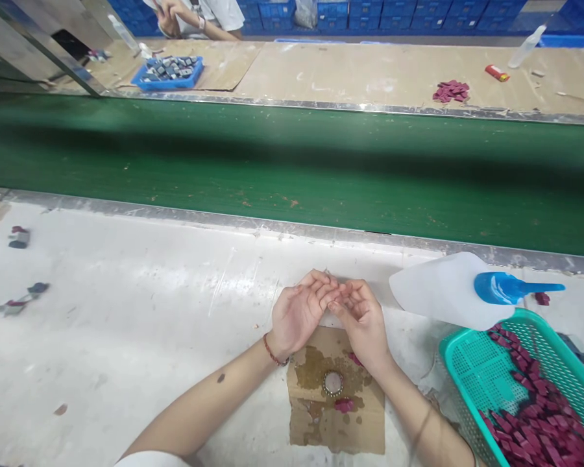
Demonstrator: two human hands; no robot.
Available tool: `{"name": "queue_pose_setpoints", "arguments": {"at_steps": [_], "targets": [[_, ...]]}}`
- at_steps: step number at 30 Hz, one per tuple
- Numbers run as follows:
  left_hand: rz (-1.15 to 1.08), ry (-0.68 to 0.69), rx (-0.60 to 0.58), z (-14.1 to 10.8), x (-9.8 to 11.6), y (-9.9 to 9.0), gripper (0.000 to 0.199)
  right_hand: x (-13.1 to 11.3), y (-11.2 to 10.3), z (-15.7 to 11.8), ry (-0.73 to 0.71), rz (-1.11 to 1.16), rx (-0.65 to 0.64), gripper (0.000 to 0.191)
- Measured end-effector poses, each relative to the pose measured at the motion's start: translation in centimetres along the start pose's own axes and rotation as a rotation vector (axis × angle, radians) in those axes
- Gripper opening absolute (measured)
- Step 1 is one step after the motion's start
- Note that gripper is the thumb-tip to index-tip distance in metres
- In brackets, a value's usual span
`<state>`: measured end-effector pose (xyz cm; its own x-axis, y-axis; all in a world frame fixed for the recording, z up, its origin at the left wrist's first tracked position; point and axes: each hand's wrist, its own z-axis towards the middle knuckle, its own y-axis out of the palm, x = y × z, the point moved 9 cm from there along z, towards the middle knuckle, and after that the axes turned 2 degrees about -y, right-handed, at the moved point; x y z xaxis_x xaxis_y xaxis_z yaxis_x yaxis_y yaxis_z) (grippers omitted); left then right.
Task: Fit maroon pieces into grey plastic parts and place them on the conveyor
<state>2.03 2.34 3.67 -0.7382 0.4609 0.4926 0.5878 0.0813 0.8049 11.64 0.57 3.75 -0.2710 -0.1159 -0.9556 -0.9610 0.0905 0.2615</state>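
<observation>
The person's two forearms [199, 402] are reaching in on either side of a piece of cardboard [370, 431], with a white sleeve [150, 459] showing on the left one. The cardboard is lying flat on the pale table [150, 311], wet stains darkening it, and a small round cap [333, 383] is sitting near its middle. Just nearer than the cap, a dark red piece [344, 405] is resting on the cardboard, and another is showing by its right edge. To the right of the cardboard, a green basket [496, 383] is holding many red pieces [540, 408]. Around the cardboard's far edge, the left hand [296, 318] is turning its palm up with fingers curling, and the right hand [367, 331] is bending its fingers to meet the left fingertips; whether either is pinching anything, I cannot tell. Beyond the cardboard and to its right, a white bottle [438, 292] with a blue spout is lying on its side. Farther beyond the cardboard, a green belt [224, 175] is running across. Past that, a far bench [331, 71] is bearing a red pile [451, 91] right of the cardboard's line, and a blue tray [197, 72] of grey blocks left of it, with a co-worker's hands [169, 16] showing behind the tray.
</observation>
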Motion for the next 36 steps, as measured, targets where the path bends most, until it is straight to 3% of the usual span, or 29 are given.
{"name": "queue_pose_setpoints", "arguments": {"at_steps": [15,18,21,25,29,36], "targets": [[0.116,0.117,-0.071,-0.5,0.6,1.0,0.022,0.1,0.0,-0.1,-0.031,-0.032,0.009,0.025],[0.011,0.076,-0.010,-0.2,0.4,0.4,0.019,-0.1,0.1,-0.1,-0.074,-0.057,-0.006,0.019],[-0.187,-0.040,0.151,0.1,-0.1,-1.0,0.018,-0.3,0.0,-0.2,-0.114,-0.093,-0.010,0.010],[-0.356,-0.140,0.311,-0.2,-0.6,-1.9,0.032,-0.7,0.0,-0.3,-0.162,-0.200,-0.017,0.017],[-0.380,-0.136,0.303,-0.2,-0.4,-1.4,0.048,-1.2,0.5,-0.4,-0.194,-0.268,-0.070,0.011],[-0.355,-0.140,0.308,-0.2,-0.4,-1.3,0.051,-2.2,0.5,-0.6,-0.252,-0.367,-0.039,0.007]]}}
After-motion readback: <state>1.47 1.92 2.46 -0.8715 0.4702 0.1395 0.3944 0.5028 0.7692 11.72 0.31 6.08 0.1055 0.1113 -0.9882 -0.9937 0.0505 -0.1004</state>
